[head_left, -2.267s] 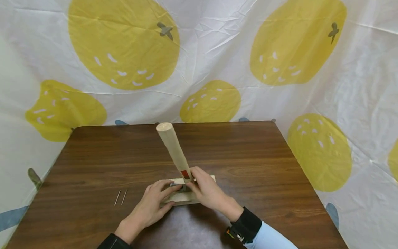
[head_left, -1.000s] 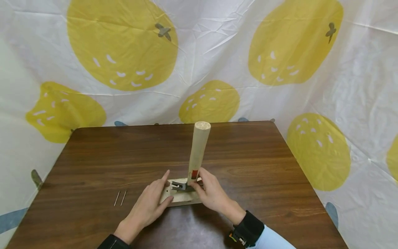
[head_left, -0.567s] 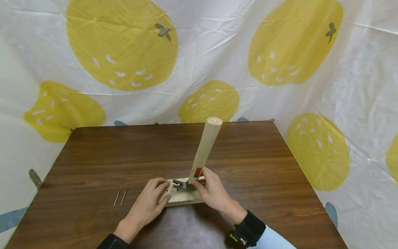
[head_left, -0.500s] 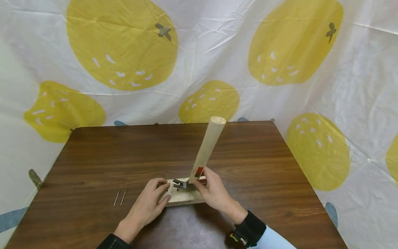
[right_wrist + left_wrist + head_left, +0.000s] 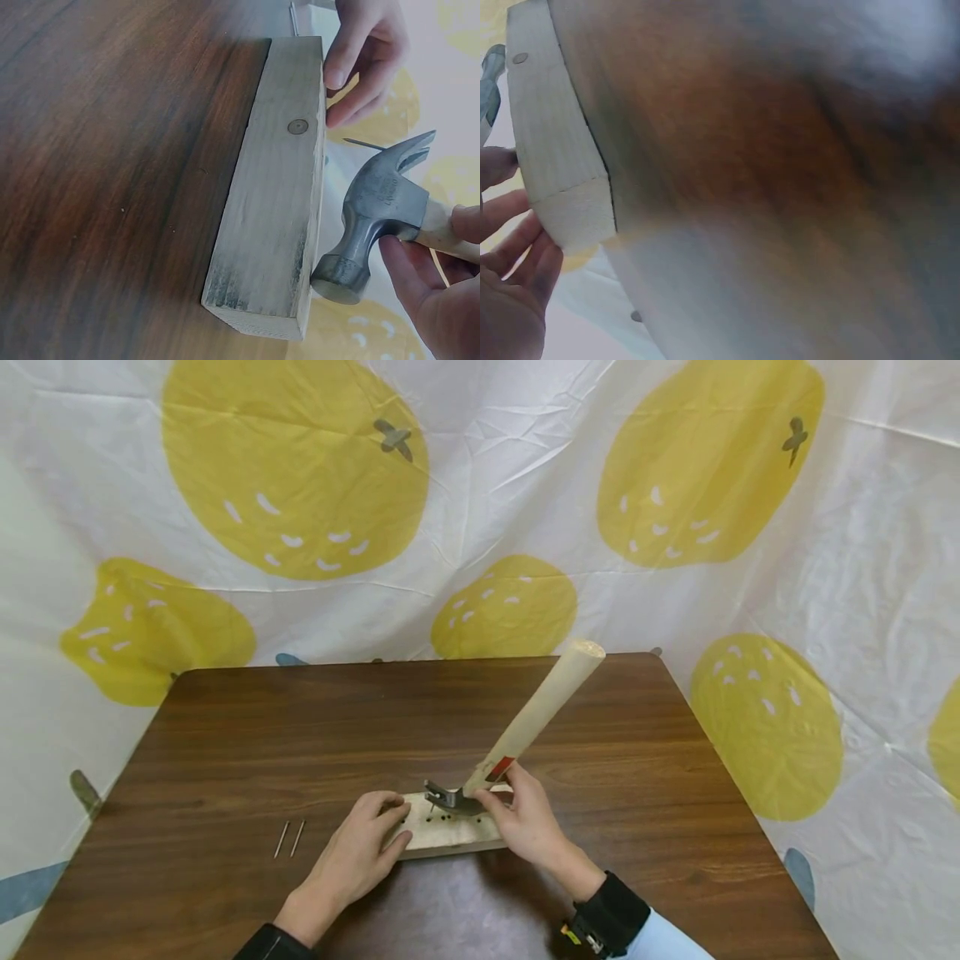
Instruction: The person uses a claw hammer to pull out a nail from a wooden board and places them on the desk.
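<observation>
My right hand (image 5: 531, 821) grips a claw hammer (image 5: 536, 718) low on its pale wooden handle, beside the head. The handle leans up to the right. In the right wrist view, the steel hammer head (image 5: 382, 199) has its striking end down against the wooden block (image 5: 281, 187) and its claw raised. A thin nail (image 5: 364, 143) is at the claw; its pointed end appears clear of the block's edge. The block lies flat, with several dark holes in its top. My left hand (image 5: 363, 843) holds the block's left end between thumb and fingers.
Two loose nails (image 5: 288, 839) lie on the brown table (image 5: 315, 735), left of my left hand. A white cloth (image 5: 510, 468) with yellow fruit prints hangs behind and around the table.
The hammer handle has swung from leaning left, through upright, to leaning far right. Its claw has risen, exposing the nail and holes. My left hand has drawn back from the claw to the block's end.
</observation>
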Demonstrator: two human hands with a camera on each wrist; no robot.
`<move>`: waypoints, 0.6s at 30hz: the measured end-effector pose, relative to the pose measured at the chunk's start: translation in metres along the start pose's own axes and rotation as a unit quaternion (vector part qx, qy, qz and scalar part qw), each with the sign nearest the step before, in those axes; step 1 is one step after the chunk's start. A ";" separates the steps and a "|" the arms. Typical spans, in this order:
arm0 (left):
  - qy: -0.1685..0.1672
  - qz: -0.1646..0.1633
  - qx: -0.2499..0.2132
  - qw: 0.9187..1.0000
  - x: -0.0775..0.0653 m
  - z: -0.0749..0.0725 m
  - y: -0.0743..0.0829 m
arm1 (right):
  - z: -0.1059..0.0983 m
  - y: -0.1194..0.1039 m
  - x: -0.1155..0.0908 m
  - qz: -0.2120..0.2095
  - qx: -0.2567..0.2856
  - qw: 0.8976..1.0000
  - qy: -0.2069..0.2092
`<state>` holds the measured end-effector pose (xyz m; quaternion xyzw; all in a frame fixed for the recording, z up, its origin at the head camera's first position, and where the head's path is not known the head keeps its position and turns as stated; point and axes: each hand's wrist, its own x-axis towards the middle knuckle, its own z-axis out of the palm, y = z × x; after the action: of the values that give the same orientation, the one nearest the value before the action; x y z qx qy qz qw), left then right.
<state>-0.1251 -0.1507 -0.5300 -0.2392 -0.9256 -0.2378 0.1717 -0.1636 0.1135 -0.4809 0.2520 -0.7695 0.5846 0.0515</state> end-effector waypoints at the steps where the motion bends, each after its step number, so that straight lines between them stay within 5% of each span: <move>1: 0.000 -0.002 0.000 1.000 0.001 0.000 0.001 | 0.000 0.000 0.000 0.001 0.008 1.000 0.002; 13: 0.029 -0.018 -0.022 0.999 0.014 0.005 0.012 | -0.002 0.003 -0.002 -0.013 0.050 0.998 0.031; 18: 0.051 -0.004 -0.044 0.998 0.019 0.008 0.016 | -0.004 -0.015 -0.003 -0.007 0.057 0.998 0.032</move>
<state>-0.1345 -0.1273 -0.5232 -0.2307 -0.9050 -0.2913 0.2073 -0.1554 0.1156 -0.4675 0.2413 -0.7313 0.6345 0.0654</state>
